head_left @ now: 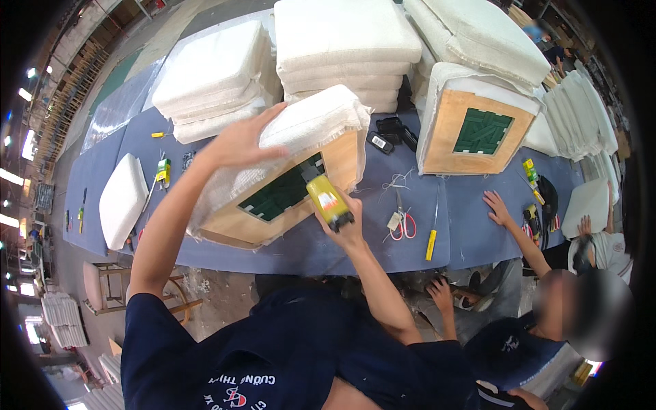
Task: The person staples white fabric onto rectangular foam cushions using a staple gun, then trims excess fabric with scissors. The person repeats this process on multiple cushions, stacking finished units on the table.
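A seat cushion [311, 126] in white fabric stands tilted on its edge on the table in front of me. Its plywood underside faces me, with a window of dark green webbing [273, 193]. My left hand [246, 142] lies along the cushion's upper edge, thumb and fingers spread. In my right hand [346, 229] is a yellow staple gun [326, 201], slightly blurred, held close to the plywood and webbing. Right of it on the table lie red-handled scissors [403, 224] and a yellow-handled screwdriver-like tool [431, 244].
Stacks of white cushions [348, 55] line the table's [471, 212] far side. Another cushion [475, 130] stands at right, underside showing. A black tool [395, 133] and a small cushion [123, 200] lie nearby. A co-worker's hand [497, 207] rests on the table at right. A wooden chair [109, 287] stands left.
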{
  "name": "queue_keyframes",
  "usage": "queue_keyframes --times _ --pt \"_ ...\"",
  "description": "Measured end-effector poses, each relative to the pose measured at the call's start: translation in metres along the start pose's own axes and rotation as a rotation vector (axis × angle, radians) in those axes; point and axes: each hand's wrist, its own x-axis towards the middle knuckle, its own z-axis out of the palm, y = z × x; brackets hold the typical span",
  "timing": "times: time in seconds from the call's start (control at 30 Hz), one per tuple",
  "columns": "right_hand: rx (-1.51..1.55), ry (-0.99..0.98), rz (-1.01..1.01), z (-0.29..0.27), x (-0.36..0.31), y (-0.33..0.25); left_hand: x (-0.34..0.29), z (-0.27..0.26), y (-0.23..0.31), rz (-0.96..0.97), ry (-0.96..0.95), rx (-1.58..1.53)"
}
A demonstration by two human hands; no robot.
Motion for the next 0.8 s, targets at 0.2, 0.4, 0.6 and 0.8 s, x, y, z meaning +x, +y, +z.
queue_keyframes --times 0.2,0.4,0.6,0.8 --pt "-0.031 0.085 0.033 0.026 0.008 0.03 0.079 -0.03 -0.016 -0.034 -0.283 -0.464" --pt "-0.024 0.088 0.09 0.046 0.038 0.022 0.105 0.0 -0.028 -0.024 -0.148 -0.236" --pt "-0.005 0.083 0.242 0.076 0.067 0.075 0.093 0.005 -0.006 -0.097 0.073 0.229" --pt "0.129 0.007 0.265 0.036 0.088 0.032 0.073 0.016 -0.011 0.009 0.191 0.443"
